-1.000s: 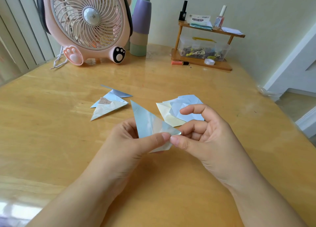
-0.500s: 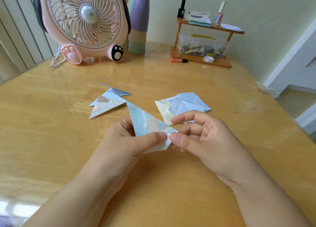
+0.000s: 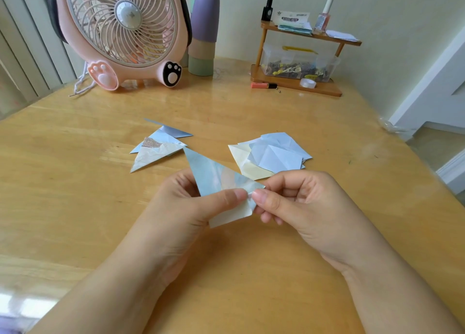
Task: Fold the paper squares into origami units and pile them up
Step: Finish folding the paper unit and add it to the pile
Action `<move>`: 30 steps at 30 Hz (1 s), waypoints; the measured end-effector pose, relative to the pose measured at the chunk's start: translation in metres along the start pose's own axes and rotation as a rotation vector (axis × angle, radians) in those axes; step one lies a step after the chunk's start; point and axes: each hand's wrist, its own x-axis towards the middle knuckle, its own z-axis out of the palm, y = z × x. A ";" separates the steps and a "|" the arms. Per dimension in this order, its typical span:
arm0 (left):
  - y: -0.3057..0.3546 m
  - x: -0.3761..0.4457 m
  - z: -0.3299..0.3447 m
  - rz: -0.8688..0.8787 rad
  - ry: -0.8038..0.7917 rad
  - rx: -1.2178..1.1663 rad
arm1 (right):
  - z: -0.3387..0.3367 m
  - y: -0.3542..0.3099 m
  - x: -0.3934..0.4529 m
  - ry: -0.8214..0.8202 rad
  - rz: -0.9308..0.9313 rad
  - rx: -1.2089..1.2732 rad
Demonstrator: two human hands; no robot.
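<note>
Between both thumbs and fingers, left hand (image 3: pixel 181 207) and right hand (image 3: pixel 302 202) pinch one folded blue triangle (image 3: pixel 216 177) just above the bench (image 3: pixel 75 195). Far left, three folded units (image 3: pixel 158 149) piled; right, an unfolded squares heap (image 3: pixel 271 155), count unclear.

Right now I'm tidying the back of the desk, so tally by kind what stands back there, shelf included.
Fan: 1
Stacked cups tower: 1
Wooden shelf: 1
Nail polish bottles: 2
Clear storage box: 1
Tape roll: 1
Orange marker: 1
Total: 8
</note>
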 end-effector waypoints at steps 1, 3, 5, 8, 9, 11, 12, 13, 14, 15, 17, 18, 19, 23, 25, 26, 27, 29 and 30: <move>0.000 0.000 0.000 -0.013 -0.006 -0.027 | 0.000 0.000 0.000 0.001 0.003 0.002; 0.001 -0.001 0.000 -0.035 -0.010 -0.061 | 0.000 -0.001 0.000 0.000 0.011 -0.001; 0.001 -0.001 0.001 -0.044 -0.012 -0.067 | 0.000 -0.001 0.000 0.000 0.017 -0.006; 0.001 -0.001 0.001 -0.055 -0.009 -0.068 | 0.000 0.000 0.000 0.004 0.022 -0.003; 0.001 -0.001 0.001 -0.057 -0.009 -0.068 | 0.001 -0.001 0.000 0.004 0.022 -0.001; 0.001 -0.002 0.001 -0.054 -0.011 -0.062 | 0.001 -0.001 0.000 0.005 0.020 0.000; 0.001 -0.002 0.001 -0.053 -0.011 -0.057 | 0.001 -0.001 0.000 0.006 0.020 0.000; 0.001 -0.002 0.001 -0.051 -0.011 -0.053 | 0.001 0.000 0.000 0.008 0.019 0.000; 0.001 -0.002 0.001 -0.049 -0.013 -0.048 | 0.001 0.000 0.000 0.010 0.017 -0.003; 0.002 -0.003 0.002 -0.047 -0.019 -0.041 | 0.001 0.000 0.000 0.011 0.016 -0.007; 0.003 -0.003 0.003 -0.039 -0.036 -0.012 | 0.001 0.000 0.000 0.012 0.015 -0.013; 0.004 -0.003 0.003 -0.035 -0.043 0.012 | 0.001 -0.001 0.000 0.010 0.016 -0.015; 0.004 -0.003 0.003 -0.033 -0.038 0.039 | 0.001 -0.001 0.000 0.006 0.017 -0.017; 0.002 -0.003 0.001 -0.037 0.006 0.068 | 0.000 0.001 0.000 -0.009 0.011 -0.022; 0.002 -0.003 0.002 -0.043 -0.003 0.075 | -0.001 0.001 -0.001 -0.035 0.001 -0.016; 0.002 -0.003 0.002 -0.042 -0.009 0.078 | -0.001 0.001 -0.001 -0.054 -0.007 -0.010; 0.003 -0.004 0.002 -0.041 -0.017 0.075 | -0.001 0.001 -0.001 -0.069 -0.011 -0.002; 0.004 -0.004 0.004 -0.040 -0.037 0.052 | -0.002 0.001 0.000 -0.085 -0.008 0.019; 0.005 -0.005 0.005 -0.038 -0.055 0.042 | -0.002 0.001 0.000 -0.087 -0.006 0.029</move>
